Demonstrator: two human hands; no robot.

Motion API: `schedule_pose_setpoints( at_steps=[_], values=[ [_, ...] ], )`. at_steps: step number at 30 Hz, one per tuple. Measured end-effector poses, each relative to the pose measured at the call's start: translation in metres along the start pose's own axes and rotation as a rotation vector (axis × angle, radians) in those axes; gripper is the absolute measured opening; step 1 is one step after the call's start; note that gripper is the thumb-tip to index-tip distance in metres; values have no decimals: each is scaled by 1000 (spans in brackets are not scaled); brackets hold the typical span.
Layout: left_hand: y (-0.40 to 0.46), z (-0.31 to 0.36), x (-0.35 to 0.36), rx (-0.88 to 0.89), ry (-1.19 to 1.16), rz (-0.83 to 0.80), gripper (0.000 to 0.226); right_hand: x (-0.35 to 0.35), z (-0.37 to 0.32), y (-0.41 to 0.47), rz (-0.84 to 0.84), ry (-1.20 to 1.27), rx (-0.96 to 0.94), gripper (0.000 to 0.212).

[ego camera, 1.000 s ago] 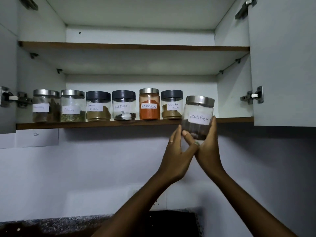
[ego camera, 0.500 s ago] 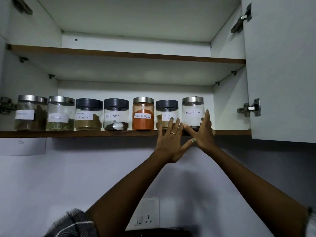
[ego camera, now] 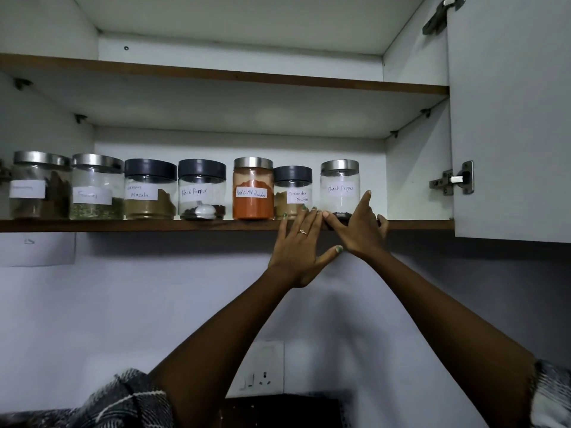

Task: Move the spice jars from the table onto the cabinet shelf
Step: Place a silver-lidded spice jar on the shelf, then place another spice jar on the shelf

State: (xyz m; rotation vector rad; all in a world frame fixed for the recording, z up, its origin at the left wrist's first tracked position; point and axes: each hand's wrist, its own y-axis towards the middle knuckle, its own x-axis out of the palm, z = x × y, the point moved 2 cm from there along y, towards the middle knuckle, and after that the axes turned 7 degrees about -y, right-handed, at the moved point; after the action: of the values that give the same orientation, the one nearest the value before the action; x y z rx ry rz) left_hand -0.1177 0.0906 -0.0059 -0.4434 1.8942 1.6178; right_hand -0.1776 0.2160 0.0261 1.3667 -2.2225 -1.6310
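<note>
A steel-lidded jar labelled Black Pepper (ego camera: 340,186) stands on the lower cabinet shelf (ego camera: 139,225), at the right end of a row of several spice jars. My right hand (ego camera: 358,230) touches its lower front with straight fingers, the index finger reaching up its right side. My left hand (ego camera: 301,242) is spread flat against the shelf edge, fingertips in front of the Coriander Powder jar (ego camera: 293,189). Further left stand the Red Chilli Powder jar (ego camera: 253,188), another Black Pepper jar (ego camera: 201,189) and the Garam Masala jar (ego camera: 150,189).
The upper shelf (ego camera: 216,74) carries nothing visible. The cabinet's right door (ego camera: 509,118) hangs open beside the jar, with a hinge (ego camera: 454,179). Shelf space lies to the right of the jar. A wall socket (ego camera: 262,369) sits below.
The Black Pepper jar went from held in the air below the shelf edge to standing on the shelf. Both hands have let go and now lie flat at its base.
</note>
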Motion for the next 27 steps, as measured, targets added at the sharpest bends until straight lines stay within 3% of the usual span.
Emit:
schedule_pose_setpoints(
  at_steps=[8,12,15,18,24,27],
  values=[
    [-9,-6,2,23,27,44,93,0,-2,-10,95,57,-5,108],
    [-42,-5,11,59,-42,99,76,6,14,-58,246,118,-126,79],
    [-88,0,32,116,-148,181,64,26,36,-115,247,111,-178,55],
    [-141,4,60,108,-229,127,60,53,63,-174,138,68,-172,45],
    [-279,-4,123,-152,-327,-267,63,114,107,-324,-280,-20,-67,42],
    [-333,-3,149,-296,-393,-448,68,130,121,-382,-522,-101,21,51]
  ],
)
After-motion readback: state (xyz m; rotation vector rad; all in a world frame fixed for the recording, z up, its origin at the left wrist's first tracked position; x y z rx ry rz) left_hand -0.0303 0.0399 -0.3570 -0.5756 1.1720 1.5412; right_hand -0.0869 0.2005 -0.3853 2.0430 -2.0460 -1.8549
